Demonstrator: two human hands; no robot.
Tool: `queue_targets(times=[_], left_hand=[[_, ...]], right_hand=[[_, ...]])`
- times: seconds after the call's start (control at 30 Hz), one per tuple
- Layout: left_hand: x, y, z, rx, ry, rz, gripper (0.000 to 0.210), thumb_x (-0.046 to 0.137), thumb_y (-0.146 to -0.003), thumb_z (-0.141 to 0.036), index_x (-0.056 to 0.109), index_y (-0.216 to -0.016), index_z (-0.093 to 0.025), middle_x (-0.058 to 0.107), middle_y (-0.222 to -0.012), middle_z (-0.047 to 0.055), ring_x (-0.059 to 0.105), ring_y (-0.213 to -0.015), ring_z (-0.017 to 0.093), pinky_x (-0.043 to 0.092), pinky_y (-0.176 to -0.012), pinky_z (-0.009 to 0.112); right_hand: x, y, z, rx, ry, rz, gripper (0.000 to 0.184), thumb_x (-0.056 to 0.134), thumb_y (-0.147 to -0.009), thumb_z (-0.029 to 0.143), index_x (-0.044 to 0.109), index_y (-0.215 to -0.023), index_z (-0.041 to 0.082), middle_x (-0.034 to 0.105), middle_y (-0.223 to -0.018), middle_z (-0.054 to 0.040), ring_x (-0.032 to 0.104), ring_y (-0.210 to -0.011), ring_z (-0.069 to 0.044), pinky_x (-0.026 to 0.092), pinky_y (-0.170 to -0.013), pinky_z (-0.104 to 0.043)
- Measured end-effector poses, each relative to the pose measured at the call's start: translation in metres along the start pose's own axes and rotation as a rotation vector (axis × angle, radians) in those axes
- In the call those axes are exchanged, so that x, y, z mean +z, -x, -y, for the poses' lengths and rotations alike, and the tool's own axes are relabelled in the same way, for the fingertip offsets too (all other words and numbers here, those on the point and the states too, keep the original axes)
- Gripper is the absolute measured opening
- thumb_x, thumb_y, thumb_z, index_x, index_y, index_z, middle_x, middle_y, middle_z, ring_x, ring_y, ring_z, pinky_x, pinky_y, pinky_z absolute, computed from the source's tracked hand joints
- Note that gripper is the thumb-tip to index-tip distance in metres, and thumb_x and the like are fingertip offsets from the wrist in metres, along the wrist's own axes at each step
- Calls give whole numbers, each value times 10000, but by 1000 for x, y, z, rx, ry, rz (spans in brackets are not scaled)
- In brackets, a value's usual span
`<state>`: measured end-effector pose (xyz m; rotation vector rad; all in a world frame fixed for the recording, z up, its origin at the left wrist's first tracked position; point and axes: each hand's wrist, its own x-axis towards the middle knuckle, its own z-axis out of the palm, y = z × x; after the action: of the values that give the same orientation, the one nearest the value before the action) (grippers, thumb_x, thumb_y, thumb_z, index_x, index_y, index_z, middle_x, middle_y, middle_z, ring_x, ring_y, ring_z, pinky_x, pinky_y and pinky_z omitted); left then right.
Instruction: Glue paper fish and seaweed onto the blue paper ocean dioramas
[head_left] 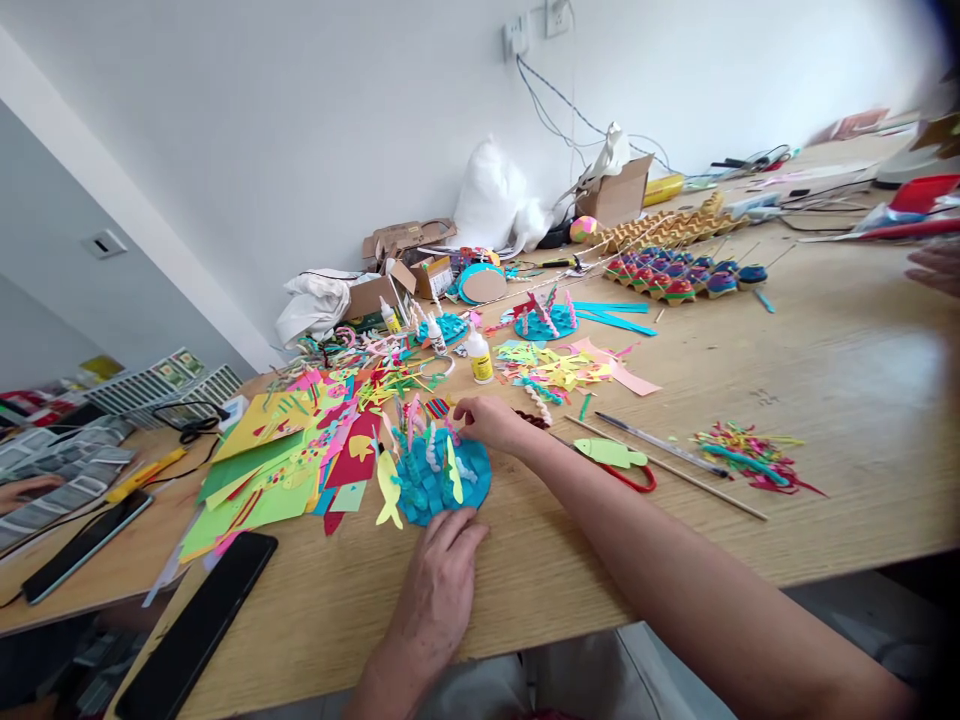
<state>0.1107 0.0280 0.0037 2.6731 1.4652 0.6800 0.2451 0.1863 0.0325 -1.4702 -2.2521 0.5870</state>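
Papercraft model (442, 490) at the lower centre of the frame, a round blue base crowded with upright paper pieces, standing on the wooden counter (540, 570) between two bare hands. The left hand (442, 570) lies at the front rim with its fingers extended and loosely together, gripping nothing visible. The right hand (487, 422) reaches over the rear right of the base with fingers bent toward a small striped fish (437, 408); whether its fingertips pinch a piece cannot be told, since they are partly turned away. The step in hand appears to be the setting or adjusting of a piece at the back of the base. For good results, the left hand should steady the rim with light pressure only, as the base looks thin and likely to bend. The right hand is best kept high and outside the standing pieces, touching one piece alone near its foot. Particular care suits the yellow fish (388, 490) overhanging the left edge, which a sleeve or knuckle could easily catch. If adhesive is needed, the white glue bottle (480, 360) stands just behind; a sparing drop and a brief, still hold should serve.
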Motion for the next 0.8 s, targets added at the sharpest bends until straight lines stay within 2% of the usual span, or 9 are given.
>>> queue_targets(times=[0.1,0.33,0.8], left_hand=[[0,0,-1,3,4,-7,367,363,-736,0,592,-981,-149,592,-1044,93,534,-973,205,492,-820,408],[-1,0,-3,-18,-6,18,359,379,-729,8,601,-965,-145,585,-1054,97,526,-977,209,486,-830,407],[-2,-1,-6,-56,23,51,353,372,-739,10,593,-966,-146,574,-1062,89,497,-982,193,461,-844,390]], right_hand=[[1,1,2,1,-69,5,356,636,-617,263,620,-968,207,641,-746,9,548,-629,-113,320,-494,-187],[9,0,4,-12,-211,12,204,537,-691,254,631,-862,194,602,-580,51,480,-501,-68,282,-430,-164],[16,-2,1,2,-169,-43,107,544,-668,254,592,-663,158,563,-544,27,459,-477,-80,256,-427,-184]])
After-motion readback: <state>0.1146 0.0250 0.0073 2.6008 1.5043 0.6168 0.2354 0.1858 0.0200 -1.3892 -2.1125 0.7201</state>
